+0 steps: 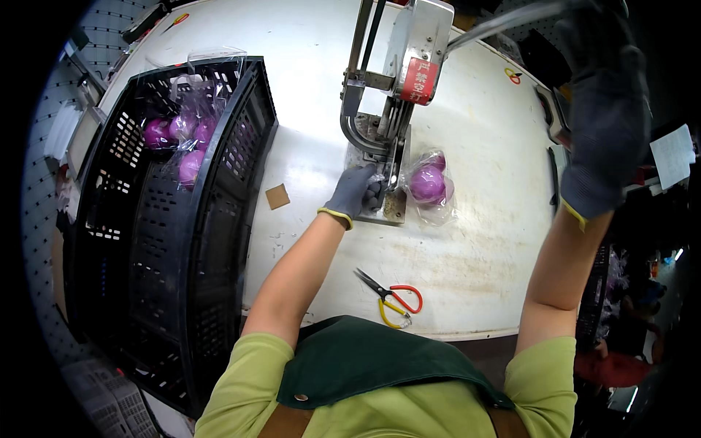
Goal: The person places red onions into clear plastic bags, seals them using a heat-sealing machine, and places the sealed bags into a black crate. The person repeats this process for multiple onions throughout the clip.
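Observation:
My left hand point(353, 189), in a grey glove with a yellow cuff, pinches the gathered neck of a clear plastic bag point(438, 211) at the base of a metal bag-clipping machine point(420, 33). Round purple onions point(427, 184) fill the bag, which lies on the table just right of the machine's base plate point(395, 208). Raised at the upper right, my gloved right hand point(608, 120) is blurred, its fingers around the end of the machine's long metal lever point(504, 23). The lever is lifted and slants up to the right. Dark surroundings partly hide those fingers.
A black plastic crate point(230, 159) at the left holds several bagged purple onions point(191, 167). Scissors point(386, 295) with red and yellow handles lie near the front edge. A brown cardboard square point(277, 196) rests on the white table point(482, 263). More scissors point(513, 75) lie farther back.

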Demonstrator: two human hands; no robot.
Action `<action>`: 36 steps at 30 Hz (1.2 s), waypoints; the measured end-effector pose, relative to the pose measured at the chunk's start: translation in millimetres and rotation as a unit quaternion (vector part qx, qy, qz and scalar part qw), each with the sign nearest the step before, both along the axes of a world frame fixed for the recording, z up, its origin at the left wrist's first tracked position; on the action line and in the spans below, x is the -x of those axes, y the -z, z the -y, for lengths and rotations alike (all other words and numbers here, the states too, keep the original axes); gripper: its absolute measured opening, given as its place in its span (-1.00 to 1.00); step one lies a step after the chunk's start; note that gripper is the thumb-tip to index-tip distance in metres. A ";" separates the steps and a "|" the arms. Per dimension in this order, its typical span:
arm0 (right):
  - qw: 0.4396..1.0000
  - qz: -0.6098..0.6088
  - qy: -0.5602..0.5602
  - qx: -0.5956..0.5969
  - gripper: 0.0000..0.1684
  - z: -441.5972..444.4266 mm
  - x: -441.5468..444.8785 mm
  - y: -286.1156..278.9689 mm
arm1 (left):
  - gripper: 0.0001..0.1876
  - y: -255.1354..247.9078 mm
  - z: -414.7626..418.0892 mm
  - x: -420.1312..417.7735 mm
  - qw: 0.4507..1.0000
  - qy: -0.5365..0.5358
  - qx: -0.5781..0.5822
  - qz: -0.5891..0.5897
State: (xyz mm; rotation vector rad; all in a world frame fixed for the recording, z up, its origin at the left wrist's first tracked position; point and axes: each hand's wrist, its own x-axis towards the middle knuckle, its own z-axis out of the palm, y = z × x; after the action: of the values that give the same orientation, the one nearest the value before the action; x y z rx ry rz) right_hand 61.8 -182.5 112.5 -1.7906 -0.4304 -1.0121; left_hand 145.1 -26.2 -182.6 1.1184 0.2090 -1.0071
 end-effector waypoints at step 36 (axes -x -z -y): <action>0.716 -0.609 0.018 0.340 -0.59 -57.1 130.2 211.0 | -0.86 -126.6 -224.9 -180.2 0.873 -0.046 -0.256 0.412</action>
State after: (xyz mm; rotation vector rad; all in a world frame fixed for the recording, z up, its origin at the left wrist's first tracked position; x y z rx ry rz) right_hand -68.4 -125.4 -98.4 -2.6657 0.1314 0.5644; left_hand 325.3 198.6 -56.0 1.9114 -0.1783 -0.3108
